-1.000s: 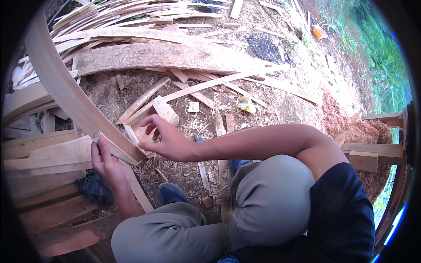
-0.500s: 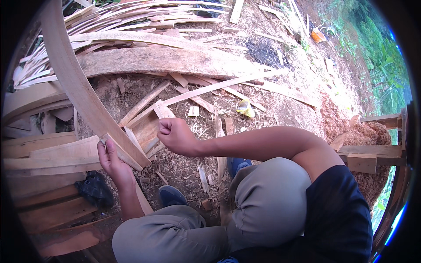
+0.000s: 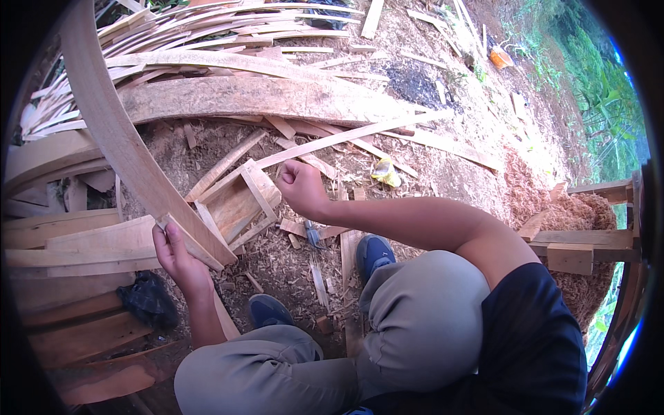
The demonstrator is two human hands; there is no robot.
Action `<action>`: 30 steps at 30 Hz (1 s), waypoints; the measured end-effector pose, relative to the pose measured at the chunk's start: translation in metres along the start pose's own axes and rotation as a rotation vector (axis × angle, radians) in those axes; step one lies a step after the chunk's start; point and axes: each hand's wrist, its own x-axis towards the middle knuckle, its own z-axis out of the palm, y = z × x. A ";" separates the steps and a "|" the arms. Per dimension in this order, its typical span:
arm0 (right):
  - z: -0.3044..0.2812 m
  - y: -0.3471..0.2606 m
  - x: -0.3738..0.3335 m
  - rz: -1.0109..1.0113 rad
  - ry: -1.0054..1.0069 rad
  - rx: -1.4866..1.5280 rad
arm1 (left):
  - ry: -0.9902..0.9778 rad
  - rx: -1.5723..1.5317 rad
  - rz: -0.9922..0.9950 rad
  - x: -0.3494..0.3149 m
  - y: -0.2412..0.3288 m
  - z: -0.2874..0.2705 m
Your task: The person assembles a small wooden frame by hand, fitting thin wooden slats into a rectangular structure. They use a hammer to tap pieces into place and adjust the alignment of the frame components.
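Note:
My left hand is closed on the end of a short wooden strip, thumb on top. This strip lies along the lower end of a long curved plank. My right hand is a fist, held just right of an open-ended wooden trough made of boards. What the fist holds, if anything, is hidden. Below the right wrist shows a grey-blue metal tool like a hammer head; I cannot tell whether it is joined to the hand. A crosspiece spans the trough's near end.
Wide slabs and stacked strips lie at the far left. Thick boards and a black plastic bag are at the left. A yellow wrapper lies among chips; a sawdust heap and wooden frame stand right.
My right hand has moved up and to the right, off the trough's end, uncovering the crosspiece and the metal tool. My left hand and the strip have stayed nearly in place.

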 end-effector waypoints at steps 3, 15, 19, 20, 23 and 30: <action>-0.002 0.004 0.003 0.009 0.036 -0.033 | -0.024 0.000 0.031 0.001 -0.004 -0.006; -0.084 0.096 0.106 -0.240 0.189 -0.478 | 0.123 -0.028 -0.018 0.001 -0.011 0.023; -0.153 0.107 0.170 -0.196 -0.044 -0.926 | 0.055 0.038 0.007 0.006 -0.032 0.017; -0.173 0.110 0.188 -0.115 -0.171 -1.103 | 0.035 0.048 -0.003 0.006 -0.038 0.020; -0.198 0.115 0.225 0.066 -0.337 -1.405 | -0.018 0.112 -0.006 0.012 -0.049 0.022; -0.224 0.131 0.314 -0.063 0.088 -1.139 | 0.035 0.132 -0.066 0.030 -0.082 0.009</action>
